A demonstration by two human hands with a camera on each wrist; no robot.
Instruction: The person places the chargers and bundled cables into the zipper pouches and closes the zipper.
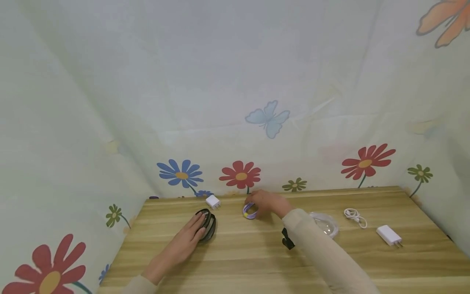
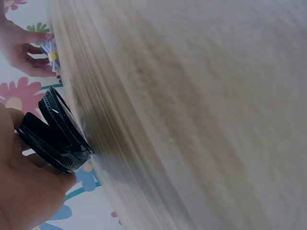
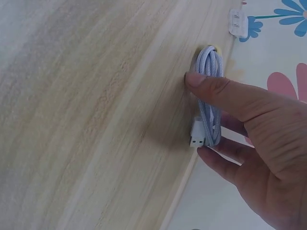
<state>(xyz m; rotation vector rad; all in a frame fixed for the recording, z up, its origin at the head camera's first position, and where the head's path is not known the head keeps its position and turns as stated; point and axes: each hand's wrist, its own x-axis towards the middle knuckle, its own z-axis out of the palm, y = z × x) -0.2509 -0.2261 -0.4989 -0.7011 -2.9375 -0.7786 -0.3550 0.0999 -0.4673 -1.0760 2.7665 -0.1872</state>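
Note:
My left hand (image 1: pixel 183 241) holds a small black zip case (image 1: pixel 210 232) on the left part of the table. In the left wrist view the case (image 2: pixel 67 136) stands with its zipped halves parted, fingers and thumb about its edge. Its inside is mostly hidden. Near the back edge, my right hand (image 1: pixel 271 203) grips a coiled lavender USB cable (image 1: pixel 247 213). In the right wrist view the thumb lies across the braided coil (image 3: pixel 209 91), and the white USB plug (image 3: pixel 197 133) sticks out beside the lower fingers. A yellow tie shows on the coil.
A white charger plug (image 1: pixel 213 201) lies behind the case. To the right are a clear coiled item (image 1: pixel 332 225), a white cable (image 1: pixel 354 216) and a larger white charger (image 1: pixel 389 235). A black object (image 1: pixel 288 240) sits partly behind the right sleeve. A flowered curtain (image 1: pixel 220 102) borders the wooden table.

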